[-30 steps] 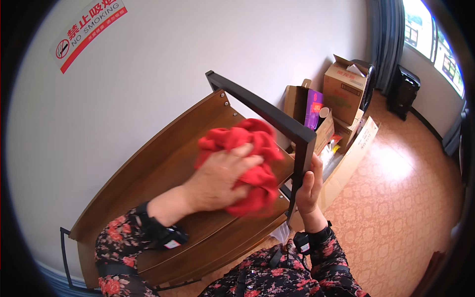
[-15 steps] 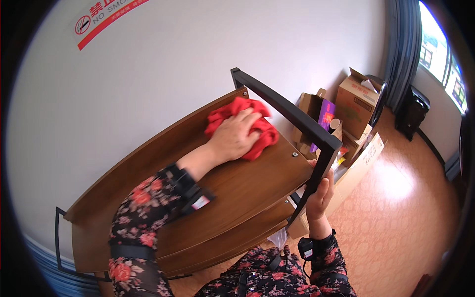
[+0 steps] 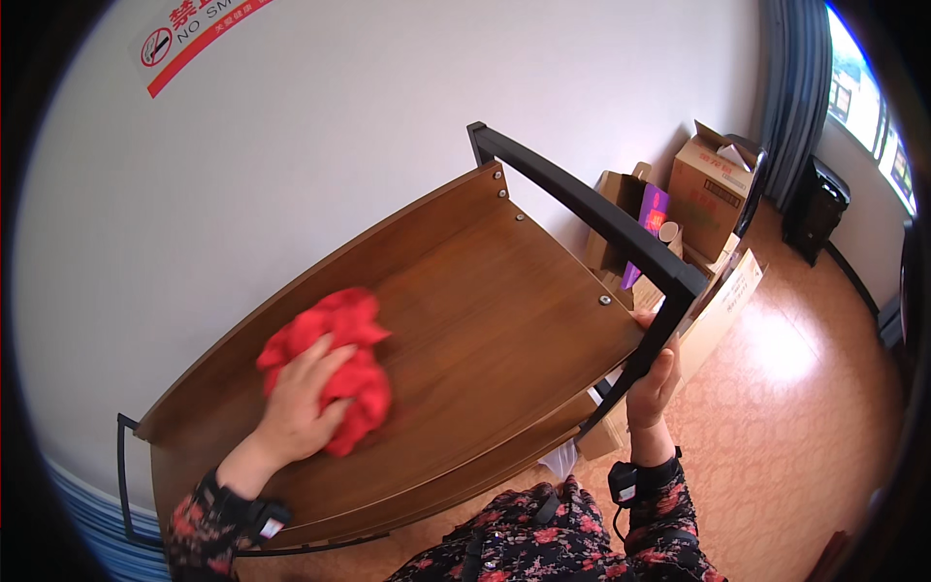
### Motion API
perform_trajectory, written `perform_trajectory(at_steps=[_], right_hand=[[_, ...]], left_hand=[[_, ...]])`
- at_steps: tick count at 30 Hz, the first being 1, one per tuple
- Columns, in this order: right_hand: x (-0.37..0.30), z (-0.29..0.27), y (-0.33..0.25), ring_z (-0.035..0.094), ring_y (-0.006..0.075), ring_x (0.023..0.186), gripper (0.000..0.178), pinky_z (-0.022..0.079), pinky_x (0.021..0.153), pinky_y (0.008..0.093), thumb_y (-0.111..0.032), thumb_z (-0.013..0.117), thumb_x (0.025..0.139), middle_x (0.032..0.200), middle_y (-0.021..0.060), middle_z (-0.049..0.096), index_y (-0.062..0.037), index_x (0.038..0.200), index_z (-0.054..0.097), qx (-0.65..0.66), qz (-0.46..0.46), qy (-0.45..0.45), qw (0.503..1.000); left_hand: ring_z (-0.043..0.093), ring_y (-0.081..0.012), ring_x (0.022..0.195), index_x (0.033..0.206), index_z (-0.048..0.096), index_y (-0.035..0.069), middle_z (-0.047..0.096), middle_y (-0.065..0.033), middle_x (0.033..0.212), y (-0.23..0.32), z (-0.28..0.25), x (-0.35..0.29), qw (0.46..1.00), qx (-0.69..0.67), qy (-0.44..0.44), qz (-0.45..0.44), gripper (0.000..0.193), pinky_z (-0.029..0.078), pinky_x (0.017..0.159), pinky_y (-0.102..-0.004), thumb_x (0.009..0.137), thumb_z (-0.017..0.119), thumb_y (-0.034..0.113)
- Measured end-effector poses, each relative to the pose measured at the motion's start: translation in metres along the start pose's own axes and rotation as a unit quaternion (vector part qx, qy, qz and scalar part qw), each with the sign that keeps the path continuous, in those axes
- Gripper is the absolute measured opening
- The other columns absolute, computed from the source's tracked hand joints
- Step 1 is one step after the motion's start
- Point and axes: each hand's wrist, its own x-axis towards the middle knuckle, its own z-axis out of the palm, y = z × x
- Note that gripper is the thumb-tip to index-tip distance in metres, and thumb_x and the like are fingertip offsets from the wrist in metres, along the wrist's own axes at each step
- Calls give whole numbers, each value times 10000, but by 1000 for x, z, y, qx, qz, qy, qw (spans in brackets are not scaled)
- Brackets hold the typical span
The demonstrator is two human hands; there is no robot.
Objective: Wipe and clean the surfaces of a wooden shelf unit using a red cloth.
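- The left hand (image 3: pixel 305 403) lies over a bunched red cloth (image 3: pixel 367 373), its fingers curled onto the folds and its thumb set apart, gripping it.
- The red cloth, slightly blurred, is on the left half of the brown wooden shelf (image 3: pixel 495 301), near its raised back board (image 3: pixel 388 233).
- The right hand (image 3: pixel 655 383) is closed around the black metal frame (image 3: pixel 596 209) at the shelf's right end.
- Below the shelf's front edge, part of a lower wooden board (image 3: pixel 465 477) shows.
- Past the shelf's right end are an open cardboard carton (image 3: pixel 711 194) and a purple box (image 3: pixel 647 228).
- Behind the shelf rises a white wall (image 3: pixel 378 116) bearing a red-and-white no-smoking sign (image 3: pixel 208 34).
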Motion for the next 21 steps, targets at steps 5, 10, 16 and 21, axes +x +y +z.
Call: perform_trajectory(at_steps=[5, 10, 16, 21], right_hand=[[-1, -2, -5, 551, 190, 957, 658, 434, 794, 284, -528, 257, 998, 1082, 114, 589, 40, 1145, 555, 35, 4, 15, 999], [-5, -6, -7, 528, 259, 1127, 653, 358, 1014, 383, -503, 220, 1007, 1141, 150, 589, 35, 1151, 560, 40, 31, -2, 999], [-1, -2, -9, 500, 82, 701, 631, 392, 592, 215, -541, 285, 995, 1044, 65, 594, 7, 1137, 562, 38, 6, 22, 999], [-4, 1, -3, 505, 80, 695, 635, 398, 589, 215, -549, 287, 993, 1064, 69, 602, 3, 1141, 564, 53, 15, 33, 998]], left_hand=[[371, -383, 1322, 1370, 425, 70, 392, -228, 1411, -70, -21, -120, 960, 103, 83, -247, 489, 312, 1089, -443, 895, 539, 84], [378, -406, 1305, 1362, 434, 52, 389, -240, 1406, -66, -13, -117, 954, 103, 92, -268, 464, 317, 1082, -441, 905, 511, 81], [401, -413, 1276, 1383, 419, 69, 376, -249, 1413, 9, 3, 20, 999, 10, 34, -28, 518, 329, 1059, -464, 877, 520, 113], [409, -399, 1284, 1369, 418, 79, 413, -246, 1382, 35, 43, 121, 994, -30, 51, 88, 503, 351, 1059, -428, 878, 514, 130]])
